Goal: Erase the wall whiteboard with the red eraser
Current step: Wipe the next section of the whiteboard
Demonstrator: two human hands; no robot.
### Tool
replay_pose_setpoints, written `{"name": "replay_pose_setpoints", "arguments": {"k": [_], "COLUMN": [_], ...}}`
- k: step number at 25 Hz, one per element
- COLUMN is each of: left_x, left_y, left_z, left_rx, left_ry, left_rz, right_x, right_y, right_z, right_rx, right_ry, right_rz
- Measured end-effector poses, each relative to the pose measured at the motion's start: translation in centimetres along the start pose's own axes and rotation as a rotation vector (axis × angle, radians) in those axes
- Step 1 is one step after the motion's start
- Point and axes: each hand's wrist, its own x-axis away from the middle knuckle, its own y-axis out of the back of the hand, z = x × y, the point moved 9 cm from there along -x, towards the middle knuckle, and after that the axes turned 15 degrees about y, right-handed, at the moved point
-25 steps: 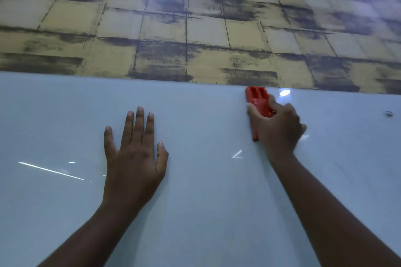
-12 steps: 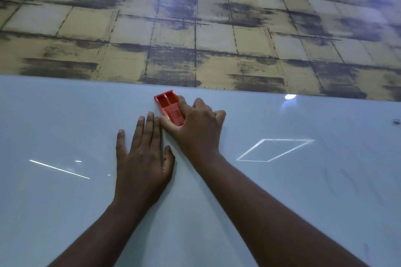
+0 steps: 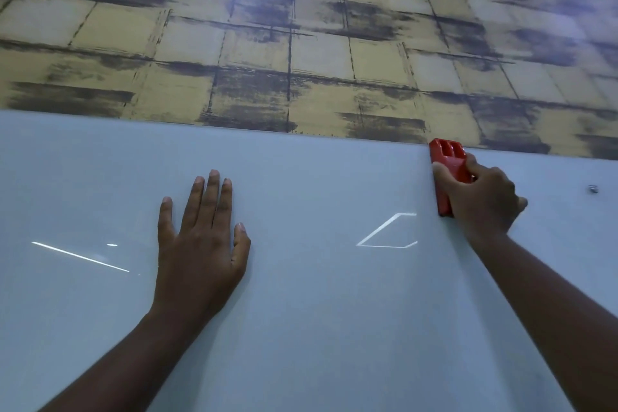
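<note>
Head view, single frame. Glossy white wall whiteboard [image 3: 317, 294] fills the lower two thirds of the frame; above its top edge I see yellow tile-pattern wallpaper with dark brushed smears [image 3: 301, 43]. At lower centre-left, my left hand [image 3: 200, 244] lies flat on the board, fingers straight and together, thumb spread, holding nothing. At centre-right, my right hand [image 3: 481, 201] grips the red plastic block eraser [image 3: 448, 160], fingers curled over its back and thumb along its left side. The eraser is pressed against the board with its upper end touching the board's top edge, well apart from the left hand. Between the two hands I note a bright four-sided light reflection [image 3: 388, 231]; a thin reflected streak [image 3: 80, 256] lies at left. A small dark fixing [image 3: 592, 189] sits on the board near the right edge of the frame.
</note>
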Motion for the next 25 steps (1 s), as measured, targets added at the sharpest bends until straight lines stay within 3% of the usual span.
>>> {"name": "replay_pose_setpoints", "arguments": {"k": [5,9,12,14,17,20,22,25], "left_x": [0.2,2.8,5.1,6.8,9.2,8.6,8.5,8.7], "left_y": [0.9,2.5,2.1,2.1,2.6,2.2,1.5,1.3], "left_z": [-0.7,-8.5,-14.3,-14.7,-10.9,-5.1,-4.3,-4.8], "left_rx": [0.005,0.119,0.136,0.148,0.059,-0.041,-0.069,-0.047], "left_ry": [0.052,0.000,-0.072,-0.075,-0.098,0.063,0.092,0.084], "left_rz": [-0.004,-0.014,0.006,0.016,-0.015,-0.019,0.002,0.011], "right_x": [1.1,2.8,6.8,10.1,11.8,10.6,7.6,1.7], "right_y": [-0.5,-1.7,-2.8,-3.0,-2.8,-3.2,-3.7,-3.6], "right_z": [-0.1,2.1,9.2,12.8,14.4,15.1,14.3,9.5], "right_rx": [0.000,-0.016,-0.067,-0.155,-0.269,-0.292,-0.260,-0.214], "right_ry": [-0.005,0.020,0.350,0.568,0.782,0.965,0.939,0.584], "right_rz": [-0.006,0.076,0.183,0.264,0.313,0.374,0.345,0.248]}}
